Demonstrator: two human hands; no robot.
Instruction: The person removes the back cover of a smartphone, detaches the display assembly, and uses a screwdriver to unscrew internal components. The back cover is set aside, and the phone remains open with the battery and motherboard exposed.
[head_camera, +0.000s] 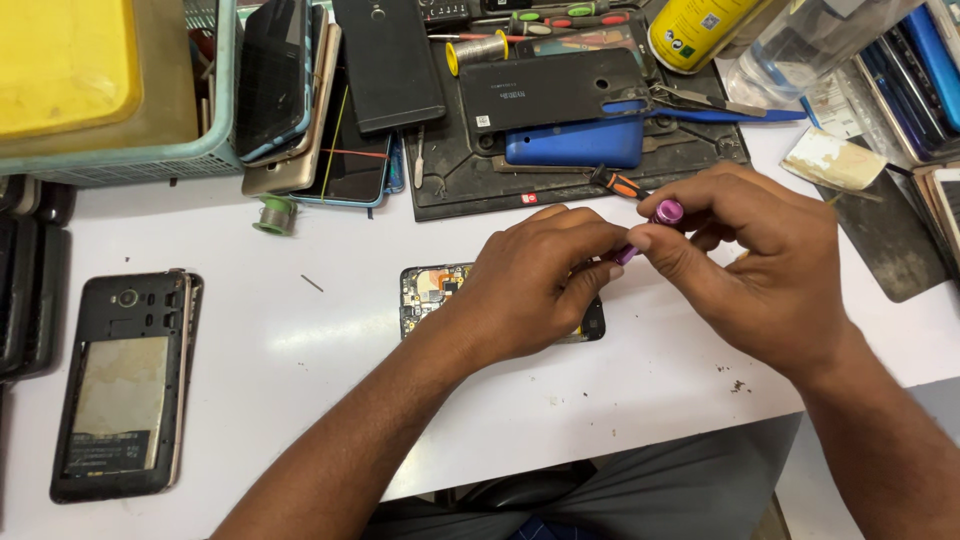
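My right hand (755, 255) grips a small purple screwdriver (665, 213) by its handle, thumb and fingers closed around it. The tool slants down toward an opened phone (428, 290) lying on the white table (300, 330), its circuit board showing. My left hand (535, 280) rests on that phone and covers most of it, with its fingertips pinching the lower part of the screwdriver. The screwdriver's tip is hidden behind my fingers.
A stripped phone frame (125, 385) lies at the left. A black work mat (570, 150) at the back holds a black back cover (555, 88), a blue phone (575, 143) and tools. Stacked phones (300, 100), a teal basket (110, 150), a solder spool (274, 214) and a yellow can (700, 30) stand behind.
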